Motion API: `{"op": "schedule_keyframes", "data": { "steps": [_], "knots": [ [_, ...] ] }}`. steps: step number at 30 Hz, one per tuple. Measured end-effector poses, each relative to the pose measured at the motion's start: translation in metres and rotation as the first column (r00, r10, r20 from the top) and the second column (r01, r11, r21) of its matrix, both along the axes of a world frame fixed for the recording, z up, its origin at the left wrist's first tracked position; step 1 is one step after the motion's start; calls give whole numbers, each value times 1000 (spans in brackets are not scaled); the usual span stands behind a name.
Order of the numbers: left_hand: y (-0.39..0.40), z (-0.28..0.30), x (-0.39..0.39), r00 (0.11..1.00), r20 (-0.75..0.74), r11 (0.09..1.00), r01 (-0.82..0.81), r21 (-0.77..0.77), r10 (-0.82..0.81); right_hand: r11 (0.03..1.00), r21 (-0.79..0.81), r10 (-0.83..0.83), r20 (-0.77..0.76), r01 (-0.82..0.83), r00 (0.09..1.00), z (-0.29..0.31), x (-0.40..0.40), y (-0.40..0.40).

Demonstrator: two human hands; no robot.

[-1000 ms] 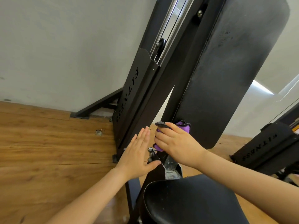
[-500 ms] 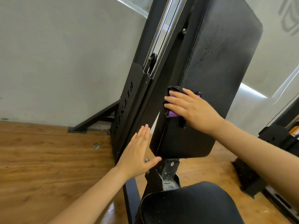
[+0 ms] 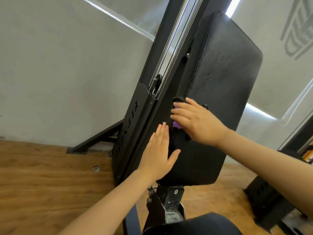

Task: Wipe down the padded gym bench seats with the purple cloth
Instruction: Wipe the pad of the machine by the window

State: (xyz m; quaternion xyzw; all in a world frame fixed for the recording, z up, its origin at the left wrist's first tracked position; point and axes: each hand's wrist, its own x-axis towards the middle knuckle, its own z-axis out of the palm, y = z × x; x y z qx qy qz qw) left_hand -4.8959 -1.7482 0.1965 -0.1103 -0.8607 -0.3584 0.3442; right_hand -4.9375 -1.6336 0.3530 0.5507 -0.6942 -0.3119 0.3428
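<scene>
A black padded back pad (image 3: 225, 92) stands upright and tilted in the middle of the view. My right hand (image 3: 198, 121) presses the purple cloth (image 3: 177, 125) against the pad's left edge, about halfway up; only small bits of purple and a dark cloth edge show past my fingers. My left hand (image 3: 158, 155) lies flat with straight fingers against the pad's lower left side, just below the right hand. The black seat pad (image 3: 194, 224) shows at the bottom edge.
A black machine frame (image 3: 135, 126) with chrome guide rods (image 3: 176, 39) stands behind the pad against a grey wall. A metal bracket (image 3: 171, 200) joins pad and seat. Wood floor (image 3: 42, 175) spreads to the left. Another black machine (image 3: 274, 200) stands at right.
My right hand has slid the cloth up the pad's left edge from its bottom to mid-height. My left hand has risen and now rests on the pad's lower side.
</scene>
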Motion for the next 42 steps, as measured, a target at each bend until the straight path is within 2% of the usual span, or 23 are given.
{"op": "schedule_keyframes", "data": {
  "steps": [3,6,10,12,16,19,21,24,26,32,38,42],
  "knots": [
    [8,5,-1,1000,1,997,-1,82,1,996,94,-8,-2,9,1000,3,2,1],
    [12,0,-2,1000,-21,994,-10,104,13,988,140,69,-61,-60,996,35,-9,-1],
    [6,0,-5,998,-55,998,1,61,2,997,-35,61,-68,-63,996,64,-20,-9],
    [0,3,-9,997,-75,1000,10,-4,-11,997,-65,39,-39,-42,998,60,-18,-9],
    [-10,23,-22,986,-155,998,53,-43,-59,998,58,-34,-30,36,999,53,-13,-1],
    [-14,37,-35,976,-200,995,80,-54,-89,977,211,32,15,-35,999,80,-20,-3],
    [-20,41,-42,969,-225,992,85,-90,-104,967,251,31,15,-34,999,105,-26,-13],
    [-28,46,-50,957,-257,984,98,-148,-134,995,77,-51,-50,55,997,146,-29,-26],
    [-31,54,-55,950,-279,983,101,-152,-141,993,1,-117,-51,117,992,150,-25,-34],
    [-30,75,-65,931,-325,985,144,-98,-168,964,215,-138,-103,157,985,108,-14,-28],
    [-29,70,-63,920,-311,971,227,-82,-241,945,316,-60,-86,84,995,131,-24,-33],
    [-29,69,-63,905,-311,957,280,-74,-289,930,353,-73,-82,98,994,151,-24,-37]
  ]
}}
